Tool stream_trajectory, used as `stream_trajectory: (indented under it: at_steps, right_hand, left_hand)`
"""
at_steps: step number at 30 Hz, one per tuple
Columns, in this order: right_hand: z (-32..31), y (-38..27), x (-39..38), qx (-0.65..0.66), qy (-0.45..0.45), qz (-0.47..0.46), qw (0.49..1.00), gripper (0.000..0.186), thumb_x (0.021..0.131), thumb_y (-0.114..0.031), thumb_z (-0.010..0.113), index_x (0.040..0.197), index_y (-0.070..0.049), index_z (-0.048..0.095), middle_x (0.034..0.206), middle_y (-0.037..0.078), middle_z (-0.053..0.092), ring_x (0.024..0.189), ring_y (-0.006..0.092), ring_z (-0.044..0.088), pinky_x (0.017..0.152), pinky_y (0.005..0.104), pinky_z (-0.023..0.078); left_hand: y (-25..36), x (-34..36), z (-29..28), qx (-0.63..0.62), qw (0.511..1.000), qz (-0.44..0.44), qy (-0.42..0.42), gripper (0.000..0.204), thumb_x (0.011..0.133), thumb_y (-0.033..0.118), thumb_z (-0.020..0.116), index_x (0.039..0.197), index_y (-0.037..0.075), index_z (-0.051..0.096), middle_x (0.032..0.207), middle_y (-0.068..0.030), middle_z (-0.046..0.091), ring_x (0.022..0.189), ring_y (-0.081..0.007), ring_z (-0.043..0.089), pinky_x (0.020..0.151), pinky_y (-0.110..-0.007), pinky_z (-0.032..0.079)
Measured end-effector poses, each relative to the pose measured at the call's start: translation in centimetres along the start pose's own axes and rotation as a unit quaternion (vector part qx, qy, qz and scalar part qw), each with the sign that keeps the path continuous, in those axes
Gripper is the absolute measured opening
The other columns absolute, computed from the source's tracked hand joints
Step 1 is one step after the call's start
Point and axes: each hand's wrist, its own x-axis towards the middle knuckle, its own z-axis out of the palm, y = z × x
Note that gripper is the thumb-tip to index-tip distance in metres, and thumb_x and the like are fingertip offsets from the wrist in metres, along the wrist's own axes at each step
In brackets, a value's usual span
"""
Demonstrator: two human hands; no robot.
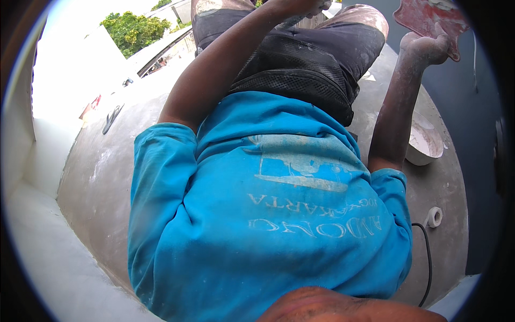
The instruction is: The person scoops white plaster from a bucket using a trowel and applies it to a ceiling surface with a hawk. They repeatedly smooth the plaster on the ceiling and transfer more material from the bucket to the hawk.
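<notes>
At the upper right, my right hand [425,48] is closed on a red plastic plastering board [424,16]. White paste is smeared over the board, and its far part runs out of view. My left hand [316,6] is at the top edge, over my lap, and partly cut off. Its fingers look curled; a greyish thing [292,21] shows below it, too little of it to name. Both hands and the right forearm carry white dust. My knees are bent, with dusty dark trousers [322,53] beneath the left hand.
A round tub [425,142] of white paste stands on the grey floor [96,166] beside my right arm. Nearer lie a white tape roll [434,217] and a black cable [428,257]. A flip-flop [112,119] lies far left. A dark wall [483,188] rises on the right.
</notes>
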Motion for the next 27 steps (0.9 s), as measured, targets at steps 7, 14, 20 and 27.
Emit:
stream_trajectory:
  at_steps: [7,14,20,27]
  right_hand:
    - [0.2,0.5,2.2,0.085,-0.015,-0.025,0.996,0.048,0.066,-0.004,0.056,0.112,0.005,0.048,0.116,0.018,0.049,0.11,0.0334,0.054,0.105,0.053,0.041]
    - [-0.9,-3.2,2.6,0.067,-0.061,-0.076,0.993,0.035,0.066,-0.002,0.063,0.094,-0.002,0.042,0.094,0.009,0.053,0.089,0.0192,0.057,0.082,0.0319,0.052]
    - [2.0,-4.1,-0.6,0.104,-0.133,-0.123,0.978,0.018,0.068,0.0,0.056,0.085,0.002,0.06,0.08,0.004,0.058,0.073,0.0106,0.055,0.071,0.0247,0.045]
    - [3.0,-6.7,0.1,0.043,-0.186,-0.197,0.962,0.017,0.066,-0.004,0.055,0.079,0.005,0.061,0.069,0.003,0.058,0.063,0.0112,0.053,0.06,0.0245,0.043]
  left_hand:
    - [0.6,1.7,2.2,-0.03,0.998,0.029,0.038,0.039,0.099,0.032,0.038,0.1,0.001,0.061,0.067,-0.0099,0.056,0.056,-0.018,0.053,0.053,-0.033,0.043]
    - [1.8,0.6,1.5,-0.009,0.998,0.028,0.05,0.045,0.1,0.039,0.038,0.096,0.002,0.063,0.064,-0.0069,0.057,0.052,-0.0149,0.054,0.05,-0.031,0.043]
    - [0.3,0.1,-1.1,-0.072,0.995,0.033,0.063,0.043,0.1,0.038,0.04,0.083,0.003,0.058,0.06,-0.0027,0.055,0.045,-0.008,0.047,0.044,-0.024,0.037]
    - [1.3,1.1,-0.5,-0.07,0.993,0.067,0.061,0.043,0.1,0.036,0.04,0.085,0.001,0.059,0.057,-0.0044,0.053,0.045,-0.0101,0.047,0.044,-0.028,0.037]
